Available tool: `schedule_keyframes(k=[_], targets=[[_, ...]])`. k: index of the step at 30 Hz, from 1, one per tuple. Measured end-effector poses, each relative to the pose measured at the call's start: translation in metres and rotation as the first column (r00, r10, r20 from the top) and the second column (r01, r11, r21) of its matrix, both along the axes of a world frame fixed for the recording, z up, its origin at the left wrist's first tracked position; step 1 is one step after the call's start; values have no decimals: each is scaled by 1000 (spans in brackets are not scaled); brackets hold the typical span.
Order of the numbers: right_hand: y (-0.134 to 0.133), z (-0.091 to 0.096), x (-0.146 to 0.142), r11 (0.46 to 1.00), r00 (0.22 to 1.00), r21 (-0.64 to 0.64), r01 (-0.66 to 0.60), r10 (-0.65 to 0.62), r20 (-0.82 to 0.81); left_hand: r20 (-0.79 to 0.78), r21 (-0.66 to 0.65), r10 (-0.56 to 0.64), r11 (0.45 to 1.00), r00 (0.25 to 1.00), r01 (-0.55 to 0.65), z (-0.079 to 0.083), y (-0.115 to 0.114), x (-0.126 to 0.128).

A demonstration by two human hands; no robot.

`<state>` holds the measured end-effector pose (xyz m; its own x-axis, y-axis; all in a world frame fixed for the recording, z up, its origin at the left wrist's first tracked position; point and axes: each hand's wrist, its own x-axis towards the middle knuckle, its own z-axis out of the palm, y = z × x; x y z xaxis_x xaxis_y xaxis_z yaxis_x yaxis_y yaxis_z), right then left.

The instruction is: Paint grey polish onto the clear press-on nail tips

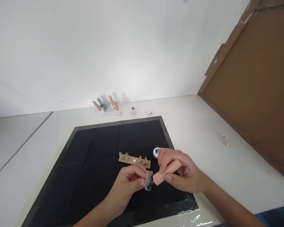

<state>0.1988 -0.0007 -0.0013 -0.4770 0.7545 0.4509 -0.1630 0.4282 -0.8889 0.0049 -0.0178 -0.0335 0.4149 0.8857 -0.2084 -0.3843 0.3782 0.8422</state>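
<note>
Between the fingertips of my left hand [130, 182] is a greyish false nail [147, 180], tilted upright, with a dark patch near its lower end. My right hand [181, 170] grips the peach cap of a nail polish brush [167, 171]. The brush's tip meets the dark patch on the nail. Just beyond my left hand lies a tan strip [130, 159] carrying several similar nails and a white dot. A small round white pot [156, 152] with something dark inside is partly hidden behind my right hand.
A black mat [85, 170] with clear taped edges covers the white table. Along the back wall stand several polish bottles [115, 108], a small clear jar [133, 110] and a round white lid [149, 112]. Two small beige pieces [224, 140] lie right, near a brown cardboard panel [255, 94].
</note>
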Motion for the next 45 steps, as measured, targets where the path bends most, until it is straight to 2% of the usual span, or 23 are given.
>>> schedule_keyframes(k=[11, 14, 18, 22, 32, 35, 39, 45], targets=[[5, 0, 4, 984, 990, -112, 140, -143, -17, -25, -6, -8, 1000, 1000, 8, -1, -1, -1], [6, 1, 4, 991, 995, -108, 83, -89, -53, -8, 7, -12, 1000, 1000, 12, 0, 0, -2], [5, 4, 3, 999, 999, -41, -7, 5, -52, -22, 24, -21, 999, 1000, 22, 1, 2, -2], [6, 4, 2, 999, 1000, -24, 23, -24, -6, -32, 42, -28, 999, 999, 30, 0, 1, -3], [7, 2, 6, 981, 985, -101, 168, -165, 43, -36, 56, -43, 997, 998, 45, -4, 0, -2], [7, 2, 7, 989, 994, -96, 112, -112, 3, -31, 55, -40, 998, 999, 42, -3, 0, -3], [7, 3, 6, 1000, 1000, -26, 2, -3, -13, -43, 50, -36, 998, 998, 38, -2, 1, -3], [8, 3, 4, 998, 998, -20, 65, -65, 27, -47, 57, -51, 997, 998, 54, -3, 1, -1]])
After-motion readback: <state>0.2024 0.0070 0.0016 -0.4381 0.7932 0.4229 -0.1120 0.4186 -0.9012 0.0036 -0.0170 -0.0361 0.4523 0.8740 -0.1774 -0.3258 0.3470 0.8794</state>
